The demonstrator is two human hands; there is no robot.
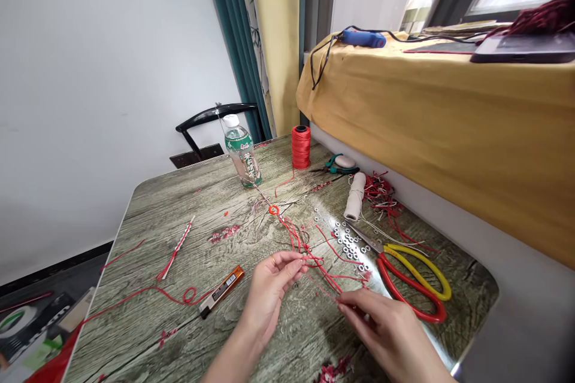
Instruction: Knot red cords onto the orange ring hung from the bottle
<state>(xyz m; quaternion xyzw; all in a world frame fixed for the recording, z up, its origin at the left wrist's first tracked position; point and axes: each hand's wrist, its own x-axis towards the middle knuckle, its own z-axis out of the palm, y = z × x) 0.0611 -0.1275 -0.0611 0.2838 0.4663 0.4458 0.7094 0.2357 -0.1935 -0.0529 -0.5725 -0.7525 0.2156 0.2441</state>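
Several red cords (294, 233) run from an orange-red ring (274, 210) toward my hands. A thin line ties that ring to a green-labelled drink bottle (242, 152). My left hand (278, 278) pinches a red cord near a small knot, thumb against forefinger. To its right, my right hand (381, 317) has thumb and fingers closed on the end of a red cord. More loose cord ends lie between the hands and the scissors (413, 275), which have one yellow and one red handle. Small metal rings (348, 242) are scattered beyond my right hand.
On the wood-patterned table are a utility knife (222, 291), a braided red-white cord (177, 248), a red thread spool (300, 148), a white thread roll (355, 196), green-handled pliers (335, 164) and a heap of cord scraps (381, 194). A yellow-covered ledge (426, 108) borders the right side.
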